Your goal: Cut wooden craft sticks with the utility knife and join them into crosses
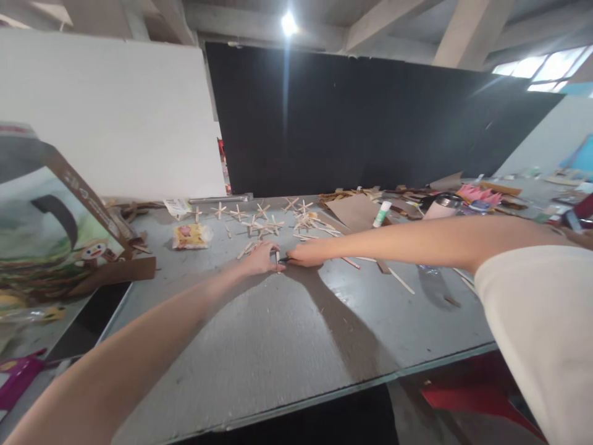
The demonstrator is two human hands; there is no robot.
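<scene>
Left hand (260, 258), thumb and finger curled nearly together, pinches a short wooden stick (278, 257) at the tabletop (259, 346), crosswise to the slim dark tool (284, 259) gripped by the right hand (306, 253) just rightward.

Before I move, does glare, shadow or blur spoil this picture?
Head view throughout: a bright lamp flares down the black panel; a dark shadow crosses the table; the left arm looks stretched; the stick at the left fingers is too soft for detail.

Black panel (361, 123), printed box (60, 216), yellow packet (189, 237), perhaps purple pouch (18, 380)
</scene>
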